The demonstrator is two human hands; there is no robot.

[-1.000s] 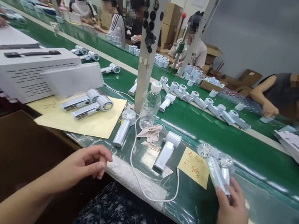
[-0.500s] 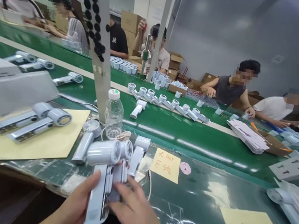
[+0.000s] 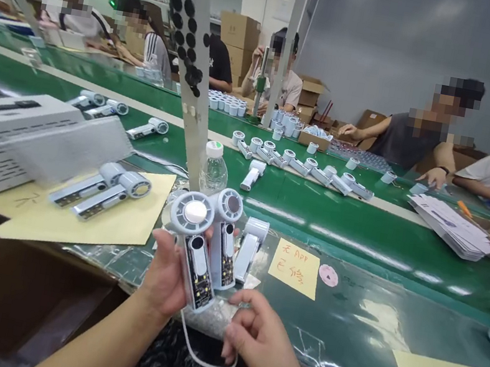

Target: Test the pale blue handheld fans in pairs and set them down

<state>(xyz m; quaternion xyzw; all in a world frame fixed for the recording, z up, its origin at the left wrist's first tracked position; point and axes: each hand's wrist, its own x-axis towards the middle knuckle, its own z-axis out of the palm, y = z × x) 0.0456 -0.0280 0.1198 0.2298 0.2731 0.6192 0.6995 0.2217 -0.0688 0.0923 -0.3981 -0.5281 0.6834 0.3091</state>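
Observation:
In my left hand (image 3: 167, 271) are two light-blue handheld fans side by side, heads up and handles facing me. The nearer fan (image 3: 201, 264) has a white disc at the centre of its head; the other fan (image 3: 227, 250) has a dark centre. Both handles are uncovered and show circuit boards. My right hand (image 3: 256, 337) is just right of the handles, fingers curled, with a white cable (image 3: 204, 363) looping up into it; the cable's tip is hard to make out. Behind the held fans another fan (image 3: 251, 248) stands on the bench.
Two fans (image 3: 113, 192) lie on yellow paper (image 3: 144, 216) at left, beside a grey vented box (image 3: 43, 142). A clear bottle (image 3: 215, 172) stands by the post (image 3: 195, 111). Beyond runs a green conveyor (image 3: 327, 223) with several fans; co-workers sit across it.
The two fans have been turned so their circuit boards face me. My right hand has moved off them to the right, and the white cable now loops below it. The view has shifted left.

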